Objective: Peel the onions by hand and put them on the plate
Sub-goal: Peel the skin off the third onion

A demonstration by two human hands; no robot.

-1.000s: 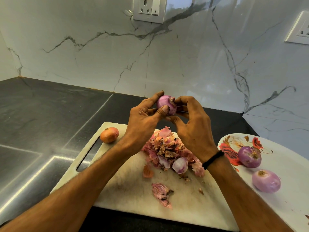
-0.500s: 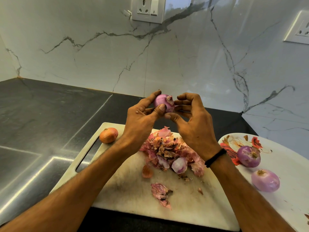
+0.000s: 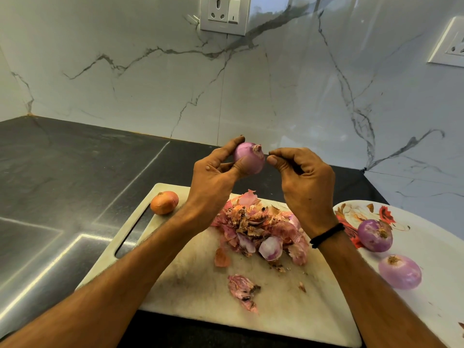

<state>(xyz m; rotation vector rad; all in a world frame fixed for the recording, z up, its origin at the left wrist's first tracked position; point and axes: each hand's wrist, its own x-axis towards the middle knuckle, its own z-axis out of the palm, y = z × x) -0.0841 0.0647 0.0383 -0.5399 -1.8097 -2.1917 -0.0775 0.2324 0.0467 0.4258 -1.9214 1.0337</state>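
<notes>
My left hand (image 3: 213, 177) grips a peeled purple onion (image 3: 249, 156) in the air above the cutting board (image 3: 190, 285). My right hand (image 3: 303, 182) is just to the onion's right, a little apart from it, fingers curled with thumb and forefinger tips together; whether a scrap of skin sits between them I cannot tell. An unpeeled brown onion (image 3: 164, 202) lies on the board's far left corner. Two peeled onions (image 3: 374, 235) (image 3: 400, 272) rest on the white flowered plate (image 3: 431, 252) at the right.
A heap of onion skins (image 3: 261, 229) covers the board's middle, with a loose scrap (image 3: 243, 290) nearer me. The board lies on a dark countertop (image 3: 62, 184) against a marble wall with a socket (image 3: 223, 15).
My right hand has drawn away from the onion to the right; before, its fingers were on the onion's top. The left hand has turned the onion slightly and still holds it.
</notes>
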